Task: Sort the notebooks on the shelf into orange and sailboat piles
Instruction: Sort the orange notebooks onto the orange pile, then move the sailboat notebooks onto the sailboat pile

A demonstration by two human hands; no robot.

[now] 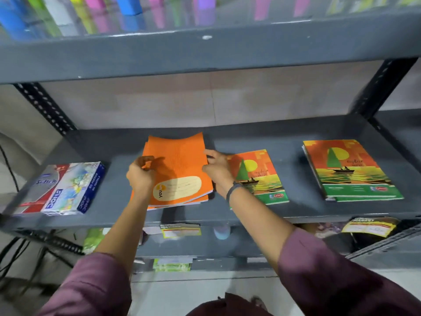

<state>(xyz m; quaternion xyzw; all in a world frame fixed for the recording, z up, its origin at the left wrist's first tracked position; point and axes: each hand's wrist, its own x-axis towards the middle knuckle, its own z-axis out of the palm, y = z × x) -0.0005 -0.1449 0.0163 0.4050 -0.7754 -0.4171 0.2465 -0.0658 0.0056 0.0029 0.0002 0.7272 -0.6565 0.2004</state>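
Note:
A pile of orange notebooks (pixel 182 160) lies mid-shelf on the grey shelf (pixel 296 208). My left hand (pixel 141 176) grips the pile's left edge, thumb on the top cover. My right hand (pixel 217 169) presses against the pile's right edge, fingers curled on it. Just right of that hand, partly under my wrist, lies a single sailboat notebook (pixel 259 176). Further right sits a pile of sailboat notebooks (pixel 350 169), apart from both hands.
A box of art supplies (pixel 61 188) lies at the shelf's left end. The shelf above carries coloured items (pixel 127 8). Slotted uprights (pixel 45 108) stand at both back corners. The lower shelf holds packets (pixel 180 230) and labels.

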